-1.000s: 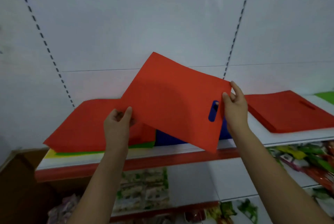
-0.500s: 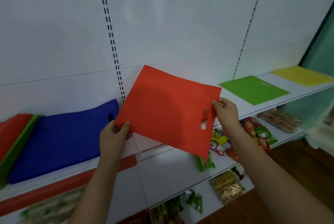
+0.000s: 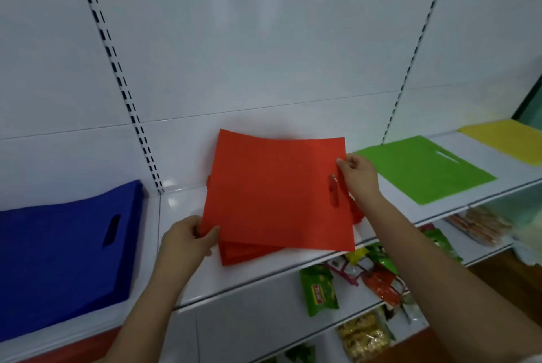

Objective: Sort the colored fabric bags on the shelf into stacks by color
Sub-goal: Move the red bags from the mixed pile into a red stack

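Red bag [image 3: 272, 195] in my hands: matt non-woven cloth, slightly fuzzy. Shelf [image 3: 181, 210] is glossy white painted metal. Snack packets [image 3: 319, 289] below: shiny plastic.

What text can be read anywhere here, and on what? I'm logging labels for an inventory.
None reads clearly.
Green snack packet on the lower shelf: a red-and-yellow label with print, too blurred to read.
Other snack packets beside it: printing too small and blurred.
Red bag held by both hands, blue bags, green bag, yellow bag: plain, no print visible.
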Available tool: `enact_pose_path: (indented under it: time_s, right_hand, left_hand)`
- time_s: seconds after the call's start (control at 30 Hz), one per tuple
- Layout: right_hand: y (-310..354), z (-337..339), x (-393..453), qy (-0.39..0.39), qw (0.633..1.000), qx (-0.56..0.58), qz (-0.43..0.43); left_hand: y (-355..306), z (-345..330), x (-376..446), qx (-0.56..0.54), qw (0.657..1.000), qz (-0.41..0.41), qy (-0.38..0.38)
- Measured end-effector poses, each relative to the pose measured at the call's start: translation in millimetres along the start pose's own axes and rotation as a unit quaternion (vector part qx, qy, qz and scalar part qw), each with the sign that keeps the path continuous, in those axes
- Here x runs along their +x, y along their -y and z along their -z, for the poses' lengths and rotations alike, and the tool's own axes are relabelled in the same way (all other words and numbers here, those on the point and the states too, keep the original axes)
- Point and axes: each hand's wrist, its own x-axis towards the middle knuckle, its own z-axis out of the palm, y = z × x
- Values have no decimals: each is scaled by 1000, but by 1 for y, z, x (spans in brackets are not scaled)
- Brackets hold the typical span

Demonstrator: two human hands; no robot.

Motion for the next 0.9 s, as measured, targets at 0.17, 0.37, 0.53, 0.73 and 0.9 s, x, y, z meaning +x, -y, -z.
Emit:
enact_pose_path:
  time_s: [0.17,0.37,0.53,0.73,0.9]
  right_hand:
    - [-1,-24,48,53,994,-84,51]
    - [-18,-38,67,131,973,-165,89]
    - [-21,-40,74,184,956,-192,121]
    - [-19,-42,71,232,946,-191,119]
    - [5,-54,46,182,938,-240,170]
  left_hand:
    - [0,-15,24,109,991,20,76]
    - [-14,-21,17,179,971,84,135]
    - [-26,-31,5,240,960,128,61]
    - [-31,-54,-10,249,959,134,-20]
    - [-34,-55,-25,235,962,98,-103]
